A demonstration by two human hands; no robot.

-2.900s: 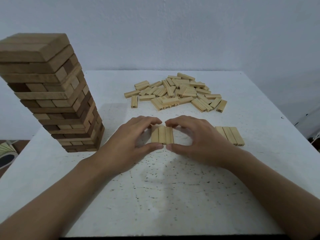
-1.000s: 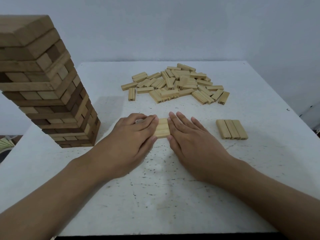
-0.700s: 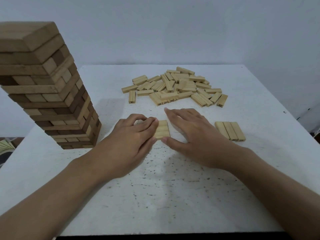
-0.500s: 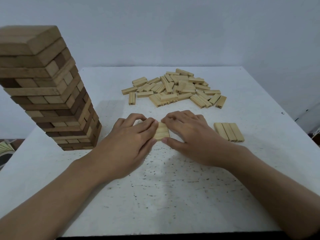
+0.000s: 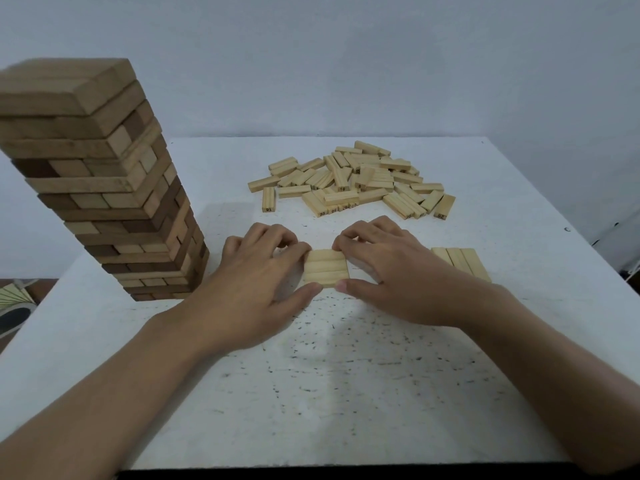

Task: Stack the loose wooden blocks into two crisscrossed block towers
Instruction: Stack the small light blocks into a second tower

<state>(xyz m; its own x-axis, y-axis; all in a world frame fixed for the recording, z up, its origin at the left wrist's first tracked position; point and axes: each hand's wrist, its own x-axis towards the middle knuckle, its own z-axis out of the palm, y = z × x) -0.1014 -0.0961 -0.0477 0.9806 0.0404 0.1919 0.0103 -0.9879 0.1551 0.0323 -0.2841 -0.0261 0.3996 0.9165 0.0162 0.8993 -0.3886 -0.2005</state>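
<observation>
Hands, left [image 5: 256, 285] and right [image 5: 391, 275], pinch block stack [image 5: 326, 268].

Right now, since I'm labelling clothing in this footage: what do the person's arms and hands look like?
The left forearm and right forearm are bare to the frame's edge, with no sleeve in view. The left hand and right hand wear no gloves, and no ring, watch or wristband shows. No markings are visible.
</observation>
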